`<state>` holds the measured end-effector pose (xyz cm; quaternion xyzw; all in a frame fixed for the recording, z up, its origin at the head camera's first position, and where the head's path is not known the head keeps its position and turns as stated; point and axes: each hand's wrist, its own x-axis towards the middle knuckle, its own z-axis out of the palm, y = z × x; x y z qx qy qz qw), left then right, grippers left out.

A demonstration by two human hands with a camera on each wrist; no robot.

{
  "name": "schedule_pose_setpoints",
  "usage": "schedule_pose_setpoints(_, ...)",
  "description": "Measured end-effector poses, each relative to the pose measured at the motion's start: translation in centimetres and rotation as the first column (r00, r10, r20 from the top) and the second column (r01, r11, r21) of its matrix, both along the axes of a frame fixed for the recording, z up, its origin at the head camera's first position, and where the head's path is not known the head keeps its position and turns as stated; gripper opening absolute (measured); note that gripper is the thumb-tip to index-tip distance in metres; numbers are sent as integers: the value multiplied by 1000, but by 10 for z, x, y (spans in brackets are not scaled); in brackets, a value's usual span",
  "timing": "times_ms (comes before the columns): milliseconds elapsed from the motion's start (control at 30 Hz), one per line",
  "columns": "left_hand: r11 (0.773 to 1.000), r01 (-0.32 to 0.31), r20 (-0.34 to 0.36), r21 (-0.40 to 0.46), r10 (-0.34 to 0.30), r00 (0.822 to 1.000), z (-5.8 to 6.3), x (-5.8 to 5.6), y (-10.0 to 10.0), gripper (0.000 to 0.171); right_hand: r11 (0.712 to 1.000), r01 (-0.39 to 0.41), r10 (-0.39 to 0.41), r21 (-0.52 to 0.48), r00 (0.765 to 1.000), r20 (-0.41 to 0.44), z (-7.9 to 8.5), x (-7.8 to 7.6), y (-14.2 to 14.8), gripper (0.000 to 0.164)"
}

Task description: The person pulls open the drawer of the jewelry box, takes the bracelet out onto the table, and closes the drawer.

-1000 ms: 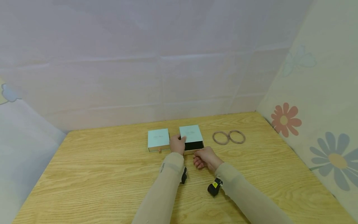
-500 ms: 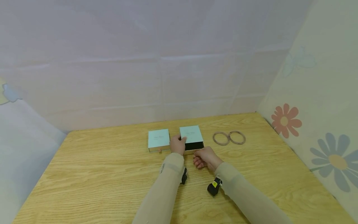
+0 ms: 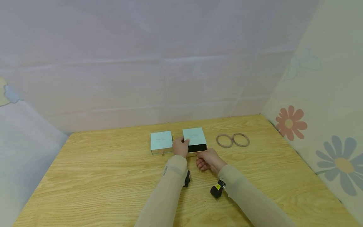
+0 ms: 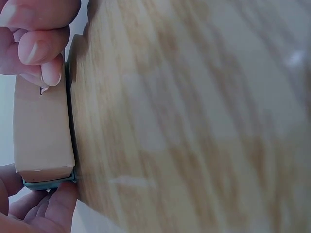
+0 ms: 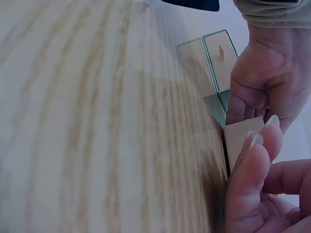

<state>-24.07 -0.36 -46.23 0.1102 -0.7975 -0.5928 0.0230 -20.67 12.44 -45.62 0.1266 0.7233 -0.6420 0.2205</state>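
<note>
A light-blue drawer box (image 3: 194, 137) lies on the wooden table with its peach-fronted drawer (image 4: 43, 131) partly pulled out toward me. Dark lining (image 3: 197, 148) shows inside the drawer. My left hand (image 3: 180, 147) grips the box's sleeve along its left side, thumb near the top edge. With its fingertips at the middle of the drawer front, my right hand (image 3: 209, 160) pinches the small pull there; the pull itself is mostly hidden by the fingers. In the right wrist view, the left hand (image 5: 272, 73) is behind the drawer front (image 5: 240, 136).
Just left of the left hand stands a second light-blue drawer box (image 3: 161, 141), closed, with a small pull tab (image 3: 163, 153) at its front. Two thin brownish rings (image 3: 224, 141) lie side by side to the right. A cloth backdrop (image 3: 164, 78) rises behind the table.
</note>
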Motion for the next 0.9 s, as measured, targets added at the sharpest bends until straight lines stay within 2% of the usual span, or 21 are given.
schedule_pose_setpoints(433,1000,3,-18,-20,-3,1000,-1,-2,1,36,1000,-6,6,9,1000,-17,5,-1,0,22)
schedule_pose_setpoints(900,1000,1,-14,-26,-1,1000,-2,-1,-2,36,1000,-6,6,2,1000,-20,3,-3,-2,22)
